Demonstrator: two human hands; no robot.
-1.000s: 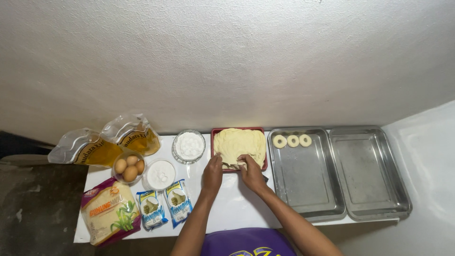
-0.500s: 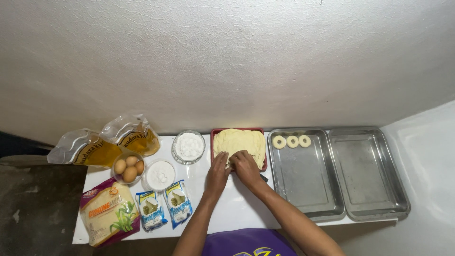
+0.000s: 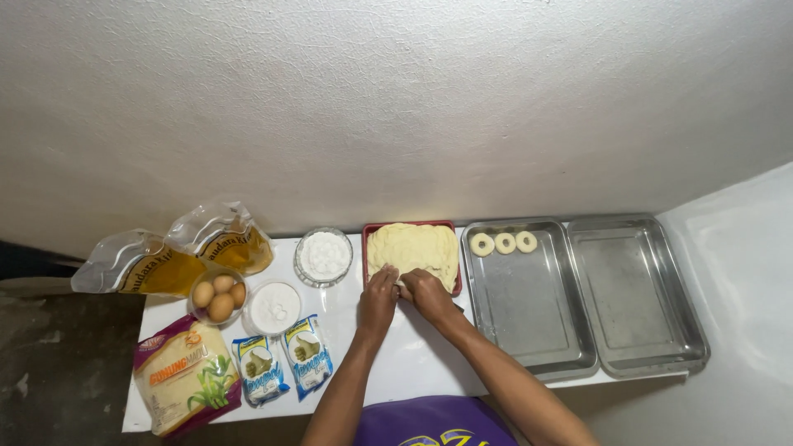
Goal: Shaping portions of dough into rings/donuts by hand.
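**A:** Your left hand (image 3: 378,291) and right hand (image 3: 425,291) meet at the near edge of the dough (image 3: 413,250), which lies heaped in the red tray (image 3: 367,248) at twelve o'clock from you, against the wall. What are your fingers doing?

**B:** They curl narrow over that near edge, pressed into it. Whether they pinch a piece free, I cannot tell; the knuckles hide the tips.

**A:** Then, as I judge it, keep the grip small. Take the dough from the edge rather than the middle, so the heap holds together. Keep both thumbs close, as they are now, so the pull stays even.

**B:** And beside me?

**A:** At three o'clock of the dough, just beside the red tray, sits a steel tray (image 3: 529,330) with three dough rings (image 3: 504,243) in a row along its far rim. A second steel tray (image 3: 636,330) touches it further right. At nine o'clock stands a glass bowl of white powder (image 3: 324,255); if the dough sticks, that is probably your help.

**B:** The rest?

**A:** Eggs in a bowl (image 3: 219,297), two bags of oil (image 3: 178,256) and packets (image 3: 285,363) lie well apart at your left. Mind your left elbow near them.
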